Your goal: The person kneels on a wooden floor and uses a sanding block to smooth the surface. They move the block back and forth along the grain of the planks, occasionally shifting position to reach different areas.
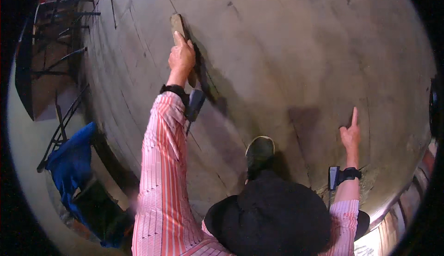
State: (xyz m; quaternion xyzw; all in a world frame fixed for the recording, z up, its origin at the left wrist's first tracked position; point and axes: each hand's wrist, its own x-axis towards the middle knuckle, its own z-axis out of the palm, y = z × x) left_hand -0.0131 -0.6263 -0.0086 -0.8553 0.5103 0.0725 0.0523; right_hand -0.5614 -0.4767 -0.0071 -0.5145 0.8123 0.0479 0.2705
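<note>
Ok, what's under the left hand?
The left hand grips a long tan bar, visible beyond the hand at both ends. Its middle is covered, as is whatever lies directly beneath it.

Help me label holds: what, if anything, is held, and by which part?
Left grip: a long tan bar, held around its middle. Right grip: nothing visible.

**Striped shirt [159, 205], boxed straps on both wrists**

Left sleeve [162, 140]: pink-white, orange-red stripes, creased, reaches wrist. Right sleeve [344, 214]: same pattern, ends on forearm. Left strap [173, 89], right strap [351, 174]: black, each with grey box [333, 178] and thin dark cable [329, 200]. Shoe [260, 154]: dark, pale rim. Black clothing [277, 214] below, type unclear.
</note>
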